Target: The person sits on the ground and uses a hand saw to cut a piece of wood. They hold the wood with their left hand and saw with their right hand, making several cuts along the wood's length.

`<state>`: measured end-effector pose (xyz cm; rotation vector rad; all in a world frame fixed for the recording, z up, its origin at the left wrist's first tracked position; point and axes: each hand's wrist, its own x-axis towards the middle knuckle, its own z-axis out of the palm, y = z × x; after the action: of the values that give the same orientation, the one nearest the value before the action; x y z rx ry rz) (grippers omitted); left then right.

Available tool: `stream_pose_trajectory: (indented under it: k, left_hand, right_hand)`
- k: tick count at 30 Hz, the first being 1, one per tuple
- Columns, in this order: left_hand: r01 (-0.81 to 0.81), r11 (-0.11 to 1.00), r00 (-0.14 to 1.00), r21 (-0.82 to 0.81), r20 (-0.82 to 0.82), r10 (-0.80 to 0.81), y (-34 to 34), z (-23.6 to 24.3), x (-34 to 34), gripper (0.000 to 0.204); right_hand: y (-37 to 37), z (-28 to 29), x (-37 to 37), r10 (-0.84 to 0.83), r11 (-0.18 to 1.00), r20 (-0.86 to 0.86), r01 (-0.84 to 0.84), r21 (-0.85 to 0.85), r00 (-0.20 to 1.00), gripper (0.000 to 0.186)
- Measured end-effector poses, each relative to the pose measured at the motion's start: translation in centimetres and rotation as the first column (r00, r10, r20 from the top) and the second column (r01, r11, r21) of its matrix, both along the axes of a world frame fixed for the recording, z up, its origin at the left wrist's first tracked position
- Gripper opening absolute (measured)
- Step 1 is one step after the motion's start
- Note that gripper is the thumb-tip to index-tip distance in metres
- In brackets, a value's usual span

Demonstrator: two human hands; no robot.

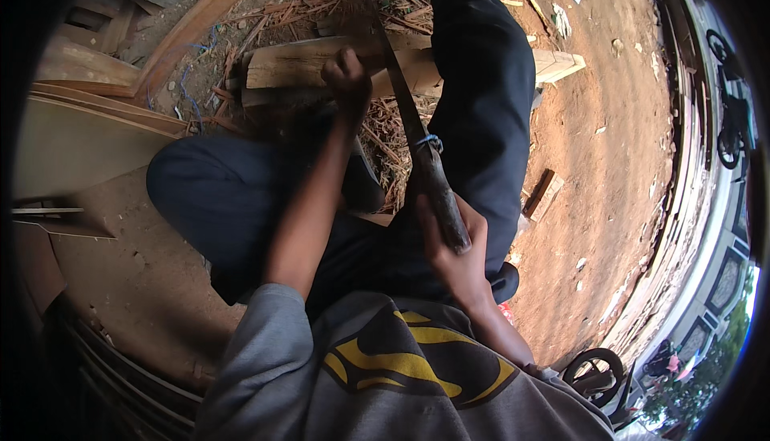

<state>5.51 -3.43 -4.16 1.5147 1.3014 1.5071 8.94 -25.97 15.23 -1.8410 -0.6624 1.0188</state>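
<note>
My right hand (457, 248) is wrapped round the dark wooden handle of a machete (437, 188), a long narrow blade bound with blue cord where it meets the handle. The blade slants forward and left between my legs, passing over a thick wooden block (297, 64). Left of the blade, my left hand (346, 80) is closed above the block. A dark blurred shape lies just beyond its fingers, and what it grips I cannot make out.
Wood shavings and splinters (385, 152) litter the ground around the block. Boards (96, 140) and a curved plank (200, 24) lie at the left. A small wood offcut (545, 195) rests on the dirt at right. Motorbikes (730, 128) stand by the far right edge.
</note>
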Motion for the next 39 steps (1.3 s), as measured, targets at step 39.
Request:
stream_pose_trajectory:
  k: [39]
  left_hand:
    - [-0.046, 0.996, 0.993, -0.078, 0.103, 0.054, 0.3, 0.7, 0.0, 0.032]
  right_hand:
    - [-2.5, 0.3, 0.1, 0.015, 1.0, 0.008, -0.015, -0.011, 1.0, 0.01]
